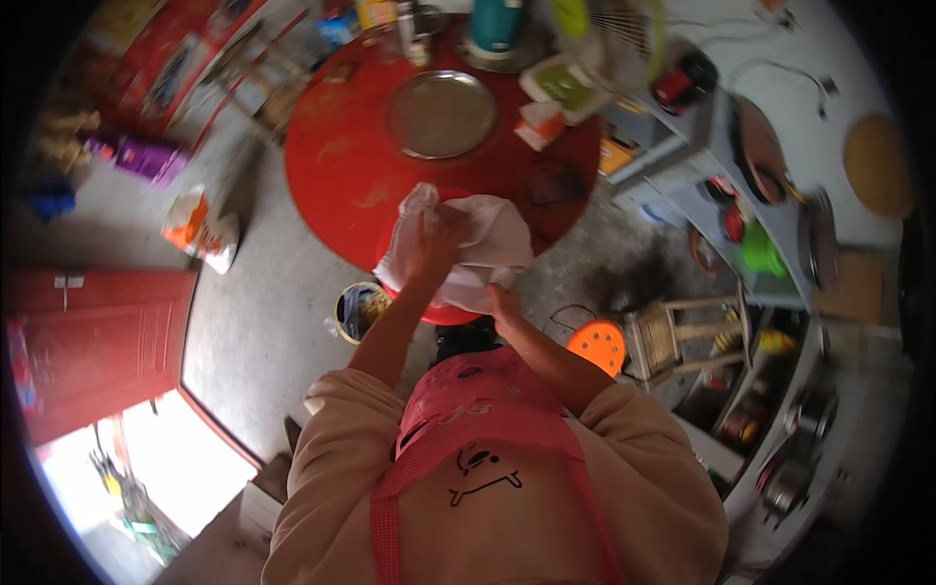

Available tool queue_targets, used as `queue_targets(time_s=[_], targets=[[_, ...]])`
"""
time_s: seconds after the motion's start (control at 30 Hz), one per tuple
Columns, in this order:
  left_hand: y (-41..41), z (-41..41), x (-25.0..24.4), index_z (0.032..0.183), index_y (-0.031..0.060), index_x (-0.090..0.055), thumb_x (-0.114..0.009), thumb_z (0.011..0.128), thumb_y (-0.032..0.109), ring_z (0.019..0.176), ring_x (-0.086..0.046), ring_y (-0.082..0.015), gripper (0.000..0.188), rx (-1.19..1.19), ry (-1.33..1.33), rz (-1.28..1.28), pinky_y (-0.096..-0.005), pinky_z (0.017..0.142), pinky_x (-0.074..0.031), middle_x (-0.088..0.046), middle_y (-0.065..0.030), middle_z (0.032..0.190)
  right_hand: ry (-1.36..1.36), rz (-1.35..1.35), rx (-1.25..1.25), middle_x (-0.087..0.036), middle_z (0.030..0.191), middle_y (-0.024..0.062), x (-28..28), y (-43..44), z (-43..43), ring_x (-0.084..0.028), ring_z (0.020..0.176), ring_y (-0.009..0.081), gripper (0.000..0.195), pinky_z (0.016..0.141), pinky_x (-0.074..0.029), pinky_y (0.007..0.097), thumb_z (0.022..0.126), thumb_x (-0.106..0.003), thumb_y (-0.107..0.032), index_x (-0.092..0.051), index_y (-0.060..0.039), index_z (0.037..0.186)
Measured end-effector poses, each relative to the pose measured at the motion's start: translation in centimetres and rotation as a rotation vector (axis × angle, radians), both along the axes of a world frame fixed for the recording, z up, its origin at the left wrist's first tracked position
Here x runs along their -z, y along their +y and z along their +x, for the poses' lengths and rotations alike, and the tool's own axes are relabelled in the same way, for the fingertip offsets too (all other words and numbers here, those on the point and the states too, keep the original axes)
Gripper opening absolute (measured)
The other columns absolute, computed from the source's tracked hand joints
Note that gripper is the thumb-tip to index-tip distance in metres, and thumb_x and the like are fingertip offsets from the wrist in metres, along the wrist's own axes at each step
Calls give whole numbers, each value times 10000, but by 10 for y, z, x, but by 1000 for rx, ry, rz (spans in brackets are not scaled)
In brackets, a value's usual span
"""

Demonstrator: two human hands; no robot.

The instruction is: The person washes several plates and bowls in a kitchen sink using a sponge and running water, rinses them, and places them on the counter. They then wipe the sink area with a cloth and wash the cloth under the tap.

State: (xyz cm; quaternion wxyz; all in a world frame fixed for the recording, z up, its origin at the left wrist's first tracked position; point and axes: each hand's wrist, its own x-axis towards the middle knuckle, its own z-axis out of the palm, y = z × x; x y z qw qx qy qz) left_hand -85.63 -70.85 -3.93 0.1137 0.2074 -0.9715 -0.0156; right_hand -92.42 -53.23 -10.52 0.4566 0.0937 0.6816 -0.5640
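Note:
A pale white cloth, loosely bunched, is in both of my hands over a red basin by the near edge of the round red table. My left hand grips it near its left side, the fingertips blurred and partly lost in the folds. At the lower right edge, my right hand pinches the fabric between thumb and fingers. Cloth covers most of the basin, so its contents are hidden.
A round metal tray lies on the table, with a teal thermos and a tissue pack beyond. A bucket stands left of my legs. An orange stool and a wooden chair are on the right.

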Motion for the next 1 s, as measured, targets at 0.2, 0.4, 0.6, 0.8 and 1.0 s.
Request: queue_targets(time_s=[0.2, 0.4, 0.6, 0.8, 1.0], targets=[[31, -6, -63, 1070, 132, -608, -577, 710, 82, 894, -545, -258, 365, 125, 109, 190, -401, 799, -447, -561, -62, 836, -212, -122, 119, -573, 980, 30, 10, -27, -37, -553, 822, 170, 447, 637, -475, 322, 796, -644, -372, -506, -110, 1130], [83, 23, -40, 1099, 143, -618, -573, 698, 56, 862, -533, -263, 412, 268, -113, 192, -384, 763, -446, -531, -64, 811, -356, -350, -103, -590, 1033, 46, 23, -23, -86, -591, 890, 205, 385, 724, -507, 351, 884, -558, -316, -439, -143, 1207], [92, 7, 3, 832, 118, -664, -520, 723, 44, 939, -510, -319, 195, -353, 56, 498, -424, 838, -417, -551, -117, 1018, -496, -250, -265, -597, 1133, 67, 6, 58, -152, -614, 938, 214, 413, 786, -506, 349, 908, -537, -256, -412, -136, 1282], [47, 28, 42, 840, 158, -682, -550, 806, 211, 1137, -428, -335, 146, -438, -222, 113, -521, 962, -326, -508, -124, 1204, -307, -262, -404, -588, 1192, 117, -15, 182, -254, -603, 1019, 235, 432, 885, -483, 357, 925, -503, -274, -444, -104, 1318], [54, -80, -7, 1021, 19, -604, -570, 648, -13, 992, -532, -336, 375, -490, 87, 231, -418, 868, -430, -563, -172, 1047, -422, -370, -53, -585, 1178, 123, 12, 245, -359, -597, 1021, 257, 461, 856, -502, 359, 854, -623, -213, -489, -90, 1278]])
